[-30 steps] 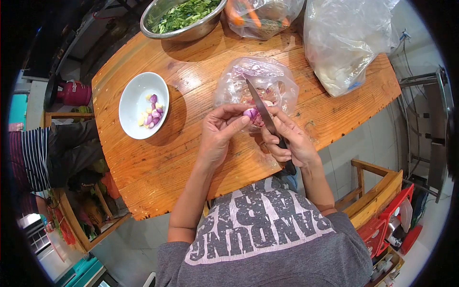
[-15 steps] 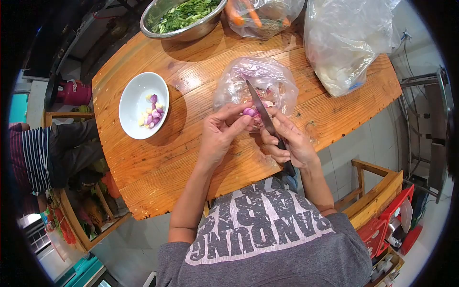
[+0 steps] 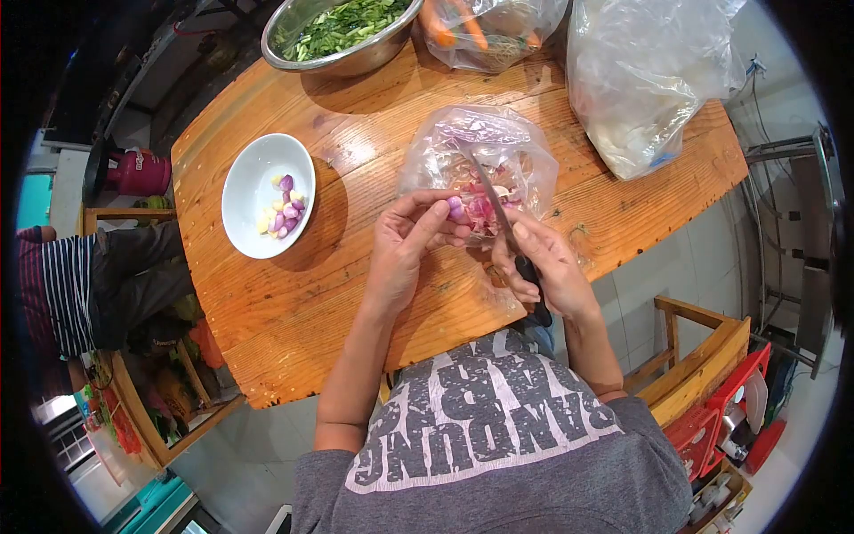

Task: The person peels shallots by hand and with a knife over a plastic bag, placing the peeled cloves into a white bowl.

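Between the thumb and fingers of my left hand (image 3: 409,233) is a small purple shallot (image 3: 456,210). My right hand (image 3: 544,260) grips a knife (image 3: 495,201) by its black handle, the blade pointing up and away from me, slightly right of the shallot. Under and beyond both hands lies a clear plastic bag (image 3: 525,147) holding reddish-purple peels and pieces. To the left stands a white bowl (image 3: 240,206) with several peeled shallots (image 3: 286,214) and pale cloves, probably garlic, inside.
A metal bowl (image 3: 331,64) of chopped greens sits at the back of the wooden table (image 3: 356,160). Beside it are a bag of carrots (image 3: 476,36) and a large plastic bag (image 3: 636,89). Another person (image 3: 98,285) stands at the left. A wooden stool (image 3: 703,356) is at the right.
The knife and my right hand have shifted a little to the right, away from the shallot. My left hand has drawn slightly left with the shallot, uncovering more peels in the bag.
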`<state>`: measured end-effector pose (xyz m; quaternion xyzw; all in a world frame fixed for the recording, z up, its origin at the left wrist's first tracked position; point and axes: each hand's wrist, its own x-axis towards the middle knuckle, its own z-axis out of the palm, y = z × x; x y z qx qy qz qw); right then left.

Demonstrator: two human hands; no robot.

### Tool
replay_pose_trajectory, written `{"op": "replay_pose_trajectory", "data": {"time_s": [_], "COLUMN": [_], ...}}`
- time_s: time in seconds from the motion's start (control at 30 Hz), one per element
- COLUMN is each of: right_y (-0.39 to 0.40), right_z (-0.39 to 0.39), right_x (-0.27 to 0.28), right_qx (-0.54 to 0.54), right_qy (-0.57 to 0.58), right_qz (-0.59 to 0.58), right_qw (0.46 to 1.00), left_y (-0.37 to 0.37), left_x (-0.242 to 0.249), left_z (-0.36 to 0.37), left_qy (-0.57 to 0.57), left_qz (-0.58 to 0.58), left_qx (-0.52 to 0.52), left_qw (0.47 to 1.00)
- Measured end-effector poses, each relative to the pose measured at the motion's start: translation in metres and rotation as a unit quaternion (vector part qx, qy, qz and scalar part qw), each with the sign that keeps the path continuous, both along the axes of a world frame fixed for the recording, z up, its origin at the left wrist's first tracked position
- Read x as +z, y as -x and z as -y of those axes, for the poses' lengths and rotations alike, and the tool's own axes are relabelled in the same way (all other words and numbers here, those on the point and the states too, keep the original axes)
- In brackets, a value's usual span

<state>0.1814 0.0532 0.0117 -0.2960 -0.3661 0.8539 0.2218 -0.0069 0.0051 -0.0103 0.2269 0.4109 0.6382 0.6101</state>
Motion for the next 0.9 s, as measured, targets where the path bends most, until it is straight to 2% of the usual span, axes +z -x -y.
{"op": "replay_pose_trajectory", "data": {"time_s": [0.2,0.4,0.5,0.6,0.7,0.9], "right_y": [0.005,0.011,0.011,0.009,0.009,0.001], "right_z": [0.003,0.004,0.005,0.005,0.004,0.003], "right_x": [0.014,0.01,0.004,0.004,0.008,0.001], "right_qx": [-0.009,0.033,0.016,-0.008,-0.043,0.011], "right_qy": [-0.119,-0.101,-0.123,-0.103,-0.074,-0.126], "right_qz": [0.038,0.015,0.028,0.013,0.011,0.064], "right_qw": [0.992,0.994,0.992,0.995,0.996,0.99], "left_y": [-0.002,-0.006,-0.004,-0.004,-0.001,0.0], "left_x": [0.0,0.002,0.001,0.003,0.002,0.005], "left_z": [-0.001,-0.001,0.0,0.0,0.0,0.001], "left_qy": [-0.013,-0.028,-0.025,-0.03,-0.023,-0.015], "left_qz": [-0.062,-0.037,-0.036,-0.061,-0.028,-0.037], "left_qx": [-0.002,-0.002,-0.014,-0.016,-0.021,-0.024], "left_qw": [0.998,0.999,0.999,0.998,0.999,0.999]}}
